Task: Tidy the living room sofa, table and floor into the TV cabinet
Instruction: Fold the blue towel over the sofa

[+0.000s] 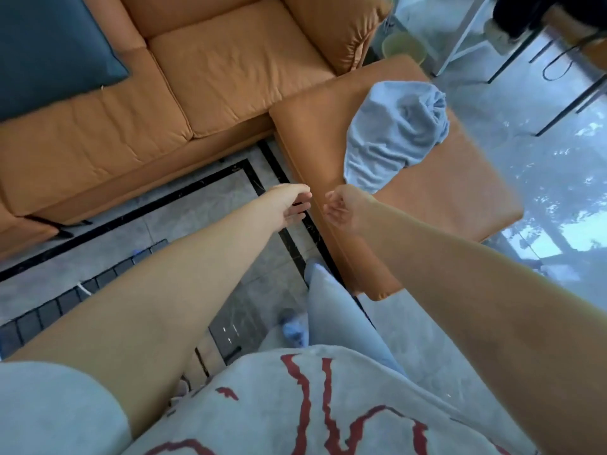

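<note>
Crumpled blue towel (395, 133) lies on the orange ottoman (460, 192) beside the sofa (197, 77). My left hand (289, 205) reaches out with straight fingers, holding nothing. My right hand (345, 208) hangs loosely curled near the towel's edge, its grip empty.

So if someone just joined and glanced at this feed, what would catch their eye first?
Probably the crumpled light blue towel lying on the orange ottoman, the one loose item on the seating. Next, both bare arms reaching toward it: the left hand with fingers relaxed, the right hand loosely curled just short of the towel's near edge, holding nothing. Up left, a dark blue cushion sits on the orange sofa.
</note>
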`<state>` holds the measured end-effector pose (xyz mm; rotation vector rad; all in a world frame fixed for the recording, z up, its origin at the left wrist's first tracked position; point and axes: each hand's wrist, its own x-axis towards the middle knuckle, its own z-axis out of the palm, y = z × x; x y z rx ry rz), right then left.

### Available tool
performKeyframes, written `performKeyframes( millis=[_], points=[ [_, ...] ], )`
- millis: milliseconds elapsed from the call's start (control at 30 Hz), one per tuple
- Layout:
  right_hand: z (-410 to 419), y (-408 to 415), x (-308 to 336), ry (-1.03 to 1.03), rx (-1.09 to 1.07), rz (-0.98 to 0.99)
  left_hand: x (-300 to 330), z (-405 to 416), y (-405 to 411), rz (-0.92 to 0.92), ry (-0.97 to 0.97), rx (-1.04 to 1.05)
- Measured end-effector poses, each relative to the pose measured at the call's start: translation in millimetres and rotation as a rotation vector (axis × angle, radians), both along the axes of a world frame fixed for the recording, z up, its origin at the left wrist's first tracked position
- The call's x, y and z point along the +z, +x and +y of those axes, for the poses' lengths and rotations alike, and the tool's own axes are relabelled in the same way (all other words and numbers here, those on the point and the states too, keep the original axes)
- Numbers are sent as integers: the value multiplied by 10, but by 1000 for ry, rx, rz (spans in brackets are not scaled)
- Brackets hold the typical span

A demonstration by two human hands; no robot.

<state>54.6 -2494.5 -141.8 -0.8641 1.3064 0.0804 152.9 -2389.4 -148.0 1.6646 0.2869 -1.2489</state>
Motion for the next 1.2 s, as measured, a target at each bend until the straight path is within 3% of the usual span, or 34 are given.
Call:
performKeyframes(
  millis=[233,367,667,767,833,900,1067,1200],
  points=[
    [-1072,618,-300,13,118,10,-68,-1041,666,-49,-7,16],
    [-1742,801,-537,16,-58,56,-275,-1554,1042,-35,34,-50],
    [-2416,1162,-1319,-15,42,159,-937,-2103,1595,-56,130,-213],
    [-2469,1243,-1634,-11,192,189,-1243,-2207,1658,-69,169,-287],
    [-2533,1334,-1980,-103,332,266,-1520,-2341,1694,-81,167,-301],
    [-2495,1345,-2218,-52,511,376,-1753,-2443,1692,-94,155,-278],
    [-2478,1250,-2966,-284,1187,551,-2390,-2725,1613,-101,101,-237],
    [-2374,1249,-3452,-400,1196,568,-2860,-2791,1645,-70,98,-302]
  ],
)
